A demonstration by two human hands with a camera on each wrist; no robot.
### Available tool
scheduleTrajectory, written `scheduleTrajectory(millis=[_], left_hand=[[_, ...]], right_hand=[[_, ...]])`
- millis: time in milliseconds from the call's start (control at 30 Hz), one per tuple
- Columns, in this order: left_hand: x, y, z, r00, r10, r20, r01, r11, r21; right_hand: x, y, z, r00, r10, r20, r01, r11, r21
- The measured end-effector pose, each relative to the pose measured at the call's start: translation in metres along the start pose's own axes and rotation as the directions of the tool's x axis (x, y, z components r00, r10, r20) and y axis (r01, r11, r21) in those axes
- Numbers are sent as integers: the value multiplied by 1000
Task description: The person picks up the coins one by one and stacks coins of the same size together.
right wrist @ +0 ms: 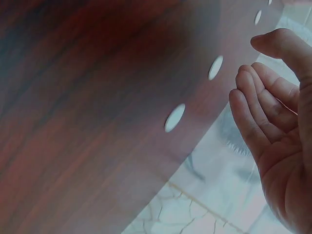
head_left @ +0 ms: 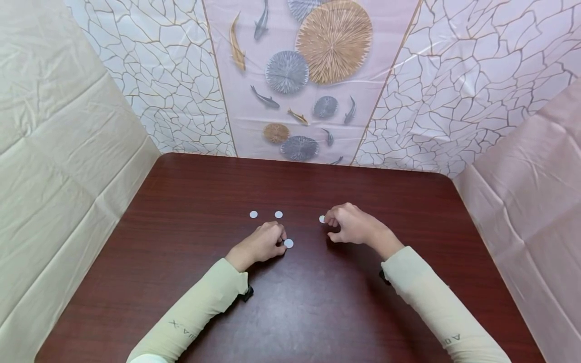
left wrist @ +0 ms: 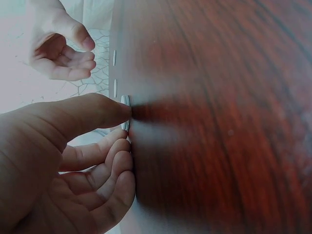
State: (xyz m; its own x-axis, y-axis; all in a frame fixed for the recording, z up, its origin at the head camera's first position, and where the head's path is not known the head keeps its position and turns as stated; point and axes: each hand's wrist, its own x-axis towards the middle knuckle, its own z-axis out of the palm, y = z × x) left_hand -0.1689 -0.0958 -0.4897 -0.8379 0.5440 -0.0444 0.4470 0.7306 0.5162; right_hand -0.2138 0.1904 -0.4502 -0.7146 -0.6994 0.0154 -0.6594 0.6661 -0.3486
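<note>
The small, flat, round white disc (head_left: pixel 289 244), apparently of hard plastic, lay at my left hand (head_left: pixel 262 243) on the dark red-brown, wood-grain table (head_left: pixel 299 186), as the head view showed. I pinched its rim between thumb and forefinger. My right hand (head_left: pixel 356 227) gripped nothing I could see; its bent fingertips partly covered a second white disc (head_left: pixel 321 219), though I could not tell whether they touched it. A third white disc (head_left: pixel 253 214) and a fourth white disc (head_left: pixel 279 215) lay beyond my left hand.

In the left wrist view, the pinched disc showed edge-on, my thumb tip against it. I judged it light, stiff and hardly fragile, but smooth enough to slip; opposite points of the rim seemed the best hold.

In the right wrist view, my fingers were loosely bent, the thumb apart from them. Discs lay flat nearby, so thin that, I reckoned, a fingernail under the edge would lift one better than pressing its face.
</note>
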Motion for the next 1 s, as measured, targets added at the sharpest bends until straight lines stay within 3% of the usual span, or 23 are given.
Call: scheduleTrajectory(millis=[333, 567, 1000], left_hand=[[0, 0, 0, 1000, -6, 5, 6, 1000, 5], [1, 0, 0, 999, -23, 23, 23, 1000, -6], [1, 0, 1, 999, -32, 20, 32, 999, -4]], right_hand=[[-11, 26, -14, 997, 74, -15, -74, 997, -31], [-12, 42, -14, 989, 147, 17, -146, 988, -56], [-8, 62, -9, 981, 186, 61, -182, 982, -57]])
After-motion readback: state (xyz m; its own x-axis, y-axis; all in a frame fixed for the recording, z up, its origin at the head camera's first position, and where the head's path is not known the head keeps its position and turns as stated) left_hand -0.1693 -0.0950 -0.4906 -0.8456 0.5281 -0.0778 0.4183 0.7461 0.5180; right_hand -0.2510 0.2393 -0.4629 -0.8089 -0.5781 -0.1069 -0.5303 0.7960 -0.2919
